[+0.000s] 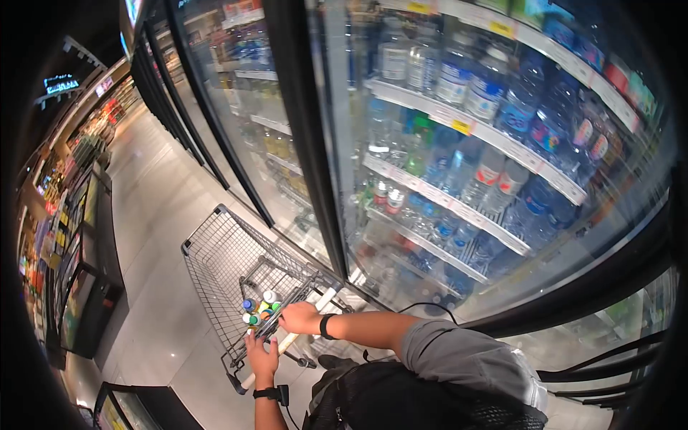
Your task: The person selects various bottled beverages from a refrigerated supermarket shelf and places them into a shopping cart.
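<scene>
Both hands hold the cart's white handle [329,294]: the left hand [262,360] wraps its lower end and the right hand [299,317] is closed round its middle. Small bottles [258,307] stand in the near corner of the cart [215,261], just beside the right hand. A fridge door [459,179] stands alongside.

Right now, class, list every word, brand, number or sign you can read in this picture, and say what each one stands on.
No text can be read as it stands.
Yellow shelf tags on the cooler: too small.
Water bottle labels behind the glass: blurred.
Blue lit sign down the aisle: blurred.
Small bottles in the cart: labels too small.
</scene>
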A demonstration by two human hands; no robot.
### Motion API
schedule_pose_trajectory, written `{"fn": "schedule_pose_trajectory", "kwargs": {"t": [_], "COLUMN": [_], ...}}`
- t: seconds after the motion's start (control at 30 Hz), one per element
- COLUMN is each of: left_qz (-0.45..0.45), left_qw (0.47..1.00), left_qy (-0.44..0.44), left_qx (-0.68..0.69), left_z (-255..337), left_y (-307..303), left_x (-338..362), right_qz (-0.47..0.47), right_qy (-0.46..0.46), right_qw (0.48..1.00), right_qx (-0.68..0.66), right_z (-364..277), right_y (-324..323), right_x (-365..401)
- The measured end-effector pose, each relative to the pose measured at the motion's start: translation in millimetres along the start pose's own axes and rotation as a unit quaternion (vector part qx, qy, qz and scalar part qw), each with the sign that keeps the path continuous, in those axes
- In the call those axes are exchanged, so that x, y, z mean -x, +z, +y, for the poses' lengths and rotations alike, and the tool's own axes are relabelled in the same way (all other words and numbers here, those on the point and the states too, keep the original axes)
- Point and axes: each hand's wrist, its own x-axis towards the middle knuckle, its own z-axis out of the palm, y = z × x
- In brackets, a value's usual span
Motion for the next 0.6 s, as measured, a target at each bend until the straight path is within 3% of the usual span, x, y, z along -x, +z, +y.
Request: {"fn": "schedule_pose_trajectory", "kwargs": {"t": [0.6], "left_qz": [0.01], "left_qw": [1.0], "left_qy": [0.004], "left_qx": [-0.01], "left_z": [-142.1], "left_y": [-46.2], "left_x": [-206.7], "right_qz": [0.03], "right_qy": [0.023], "right_qw": [0.997], "right_qx": [0.066], "right_z": [-52.0], "right_y": [43.7], "right_x": [-250.8]}}
